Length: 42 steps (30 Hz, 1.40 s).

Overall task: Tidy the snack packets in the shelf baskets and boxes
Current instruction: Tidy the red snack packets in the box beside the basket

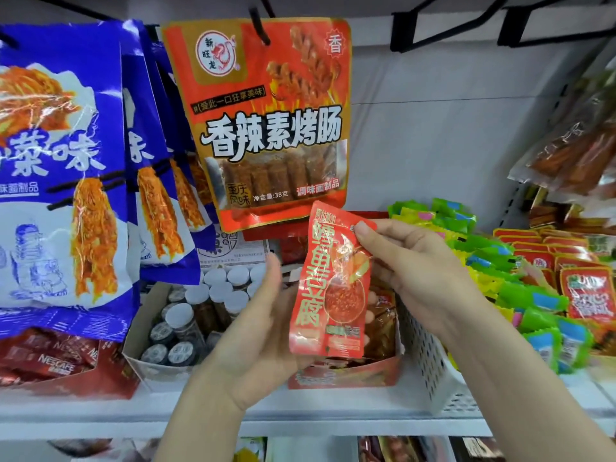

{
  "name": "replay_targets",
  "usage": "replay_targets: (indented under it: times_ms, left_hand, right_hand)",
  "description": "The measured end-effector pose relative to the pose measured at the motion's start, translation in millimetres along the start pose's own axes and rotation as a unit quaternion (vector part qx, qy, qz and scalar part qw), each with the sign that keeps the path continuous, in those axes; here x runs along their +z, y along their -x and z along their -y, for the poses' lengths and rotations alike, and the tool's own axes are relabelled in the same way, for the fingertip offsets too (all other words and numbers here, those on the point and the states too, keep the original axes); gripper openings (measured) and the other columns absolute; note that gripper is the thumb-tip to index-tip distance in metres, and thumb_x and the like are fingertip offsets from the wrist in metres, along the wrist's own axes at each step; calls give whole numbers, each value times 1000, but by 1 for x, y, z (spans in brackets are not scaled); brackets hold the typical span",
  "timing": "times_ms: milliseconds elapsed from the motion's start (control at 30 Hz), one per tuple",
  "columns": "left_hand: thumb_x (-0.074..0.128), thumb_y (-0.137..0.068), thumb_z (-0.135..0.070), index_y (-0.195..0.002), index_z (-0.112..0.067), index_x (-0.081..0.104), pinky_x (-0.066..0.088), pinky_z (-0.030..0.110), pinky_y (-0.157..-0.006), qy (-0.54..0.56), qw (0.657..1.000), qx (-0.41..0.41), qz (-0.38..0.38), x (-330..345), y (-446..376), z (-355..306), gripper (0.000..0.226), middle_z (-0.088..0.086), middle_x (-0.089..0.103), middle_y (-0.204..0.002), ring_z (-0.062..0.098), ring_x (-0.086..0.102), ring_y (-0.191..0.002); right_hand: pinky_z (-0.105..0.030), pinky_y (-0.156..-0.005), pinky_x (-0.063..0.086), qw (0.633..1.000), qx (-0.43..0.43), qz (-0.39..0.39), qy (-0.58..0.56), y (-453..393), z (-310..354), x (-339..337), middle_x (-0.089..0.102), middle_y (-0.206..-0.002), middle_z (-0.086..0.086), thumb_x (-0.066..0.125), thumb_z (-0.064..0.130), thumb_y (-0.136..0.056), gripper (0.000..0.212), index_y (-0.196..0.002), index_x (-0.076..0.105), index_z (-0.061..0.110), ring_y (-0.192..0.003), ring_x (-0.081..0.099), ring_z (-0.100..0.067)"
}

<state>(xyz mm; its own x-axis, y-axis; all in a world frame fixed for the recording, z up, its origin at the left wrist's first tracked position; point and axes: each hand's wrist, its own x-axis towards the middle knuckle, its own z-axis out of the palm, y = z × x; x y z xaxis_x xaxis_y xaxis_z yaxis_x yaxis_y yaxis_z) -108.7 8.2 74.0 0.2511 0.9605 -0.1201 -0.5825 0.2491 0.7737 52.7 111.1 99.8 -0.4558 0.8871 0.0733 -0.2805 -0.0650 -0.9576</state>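
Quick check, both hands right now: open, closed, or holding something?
Left hand: holding the lower part of the red snack packet from behind.
Right hand: pinching the same packet's top right corner.

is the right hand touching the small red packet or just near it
Touching. The head view shows the right hand pinching the small red packet at its top corner, thumb on the front, while the left hand supports it below.
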Motion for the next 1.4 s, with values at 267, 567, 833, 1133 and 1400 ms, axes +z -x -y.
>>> replay_targets:
  times_ms: [267,567,833,1133,1400]
  left_hand:
    - [89,-68,-17,-101,0,74,58,25,-65,82,996,0,30,2,-15,12,40,9,68,-85,16,68,-72]
    - [71,-78,-24,-101,-10,65,59,29,-68,-201,930,192,-242,-7,-23,14,29,9,76,-97,25,74,-91]
    - [71,-80,-21,-100,-13,72,60,31,-71,-204,939,183,-208,-10,-17,8,22,13,75,-102,29,73,-94]
    - [43,-90,-61,-110,-23,73,58,40,-83,-29,992,79,-97,-3,-10,1,53,12,68,-123,30,65,-114]
    - [93,-60,-21,-107,1,72,58,25,-64,77,996,40,-3,8,-14,9,55,10,67,-86,14,66,-69]
  right_hand:
    - [-40,-85,52,999,-3,-18,39,-4,-8,0,75,-95,-12,73,32,-72,36,-99,74,9,-81,69,-17]
    - [-24,-73,59,998,1,-16,68,0,1,-1,76,-92,-9,70,34,-79,33,-98,74,7,-87,73,-20]
    - [-22,-65,57,997,6,-51,61,-1,-4,-2,76,-85,-9,71,16,-84,16,-94,73,4,-77,73,-16]
    - [-19,-69,55,999,12,32,-40,0,-1,-5,74,-80,0,67,24,-79,27,-100,73,7,-73,69,-9]
    - [-29,-75,50,996,-7,67,-50,-2,1,0,71,-79,0,62,21,-86,17,-95,74,13,-70,63,-9]
